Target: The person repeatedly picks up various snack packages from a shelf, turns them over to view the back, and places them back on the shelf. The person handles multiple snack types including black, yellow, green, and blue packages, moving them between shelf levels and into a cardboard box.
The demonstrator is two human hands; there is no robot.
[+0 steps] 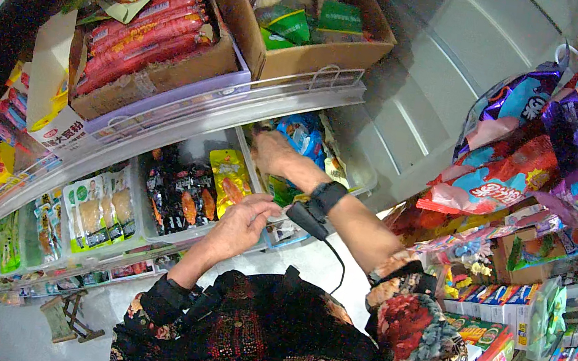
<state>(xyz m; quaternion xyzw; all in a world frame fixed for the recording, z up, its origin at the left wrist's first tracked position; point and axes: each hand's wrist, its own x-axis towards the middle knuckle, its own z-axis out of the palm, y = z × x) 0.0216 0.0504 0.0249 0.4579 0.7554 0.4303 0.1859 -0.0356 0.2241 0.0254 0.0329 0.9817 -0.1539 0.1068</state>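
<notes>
My right hand (270,153) reaches into a clear plastic bin (369,178) on the lower shelf, beside blue snack packets (303,134). Its fingertips are hidden, so any hold is unclear. A black device on a wrist strap (325,198) trails a cable. My left hand (243,225) is at the front rim of the bins, its fingers bent toward the right hand's bin; no held thing shows. Close to it lie a yellow snack packet (230,176) and dark packets (179,193) in the adjoining bin.
Above, a clear-railed shelf (305,90) holds a carton of red-wrapped sticks (144,33) and a cardboard box (329,51) of bagged food. Large snack bags (516,174) hang at right above boxed goods (499,302). A folding stool (67,318) stands on the floor.
</notes>
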